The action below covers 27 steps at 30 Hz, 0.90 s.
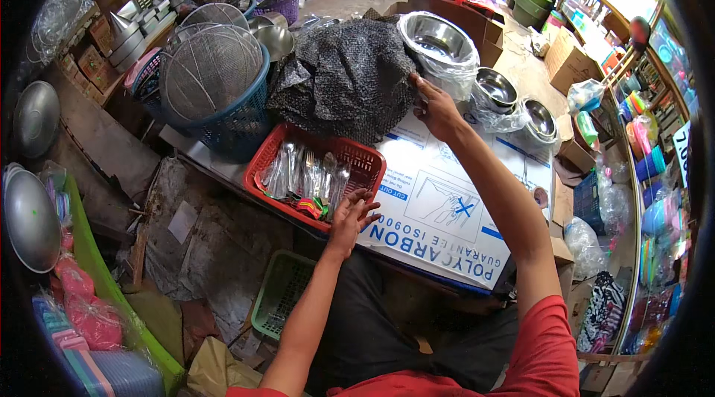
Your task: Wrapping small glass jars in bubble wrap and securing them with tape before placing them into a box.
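My left hand [352, 221] is over the near right rim of a red plastic basket [371, 159], fingers apart and nothing in them. Inside the basket lie spoons and forks [304, 171] in clear plastic sleeves. My right hand [438, 109] reaches forward to the right edge of a crumpled sheet of black bubble wrap [346, 78]. Its fingertips meet or nearly meet the wrap, and I see no clear grip. The wrap is heaped behind the basket; what it may cover is hidden. Just beyond that hand are stainless steel bowls [438, 36] in clear plastic.
Printed white sheeting [447, 218] covers the table. Smaller steel bowls [496, 87] stand to the right. At left, a blue plastic basket [234, 123] holds wire mesh strainers [212, 70]. A green basket [282, 291] is below the table's front edge. Loaded shelves [637, 173] line the right side.
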Motion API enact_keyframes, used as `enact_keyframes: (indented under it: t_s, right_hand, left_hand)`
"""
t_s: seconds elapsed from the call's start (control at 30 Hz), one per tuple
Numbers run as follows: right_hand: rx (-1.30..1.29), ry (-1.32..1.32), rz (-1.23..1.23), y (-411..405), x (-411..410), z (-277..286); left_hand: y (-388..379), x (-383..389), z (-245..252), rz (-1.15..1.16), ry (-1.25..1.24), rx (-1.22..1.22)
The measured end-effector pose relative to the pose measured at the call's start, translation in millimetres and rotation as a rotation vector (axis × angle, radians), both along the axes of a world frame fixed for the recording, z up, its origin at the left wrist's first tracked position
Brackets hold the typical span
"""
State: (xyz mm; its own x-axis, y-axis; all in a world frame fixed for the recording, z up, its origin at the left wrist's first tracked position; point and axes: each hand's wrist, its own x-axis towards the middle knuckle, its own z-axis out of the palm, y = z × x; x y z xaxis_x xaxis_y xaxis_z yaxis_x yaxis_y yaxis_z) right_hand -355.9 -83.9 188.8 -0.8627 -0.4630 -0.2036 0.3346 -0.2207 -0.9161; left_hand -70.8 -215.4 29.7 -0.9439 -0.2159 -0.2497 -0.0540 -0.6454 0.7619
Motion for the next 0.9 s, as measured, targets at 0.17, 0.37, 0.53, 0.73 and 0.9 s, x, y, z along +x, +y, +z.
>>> enact_keyframes:
  t_s: [0.17,0.37,0.53,0.73,0.9]
  right_hand:
    - [-0.170,0.057,-0.002,6.8,-7.1,3.1]
    - [-0.240,0.158,-0.076,6.5,-5.0,26.3]
    - [0.121,0.013,0.013,-1.7,-22.5,-25.6]
    - [0.295,-0.287,-0.315,-28.7,-33.5,-95.5]
    - [0.515,-0.295,-0.818,-49.2,-63.4,-99.1]
  left_hand:
    - [1.9,-1.2,0.9,-0.001,0.002,-0.002]
    - [-3.3,0.7,-1.6,-0.002,0.010,0.011]
    - [0.9,-2.1,2.6,-0.023,0.040,0.000]
    - [0.1,-5.2,-2.8,-0.029,0.018,-0.008]
    - [-6.8,-1.4,-6.3,-0.032,0.042,-0.005]
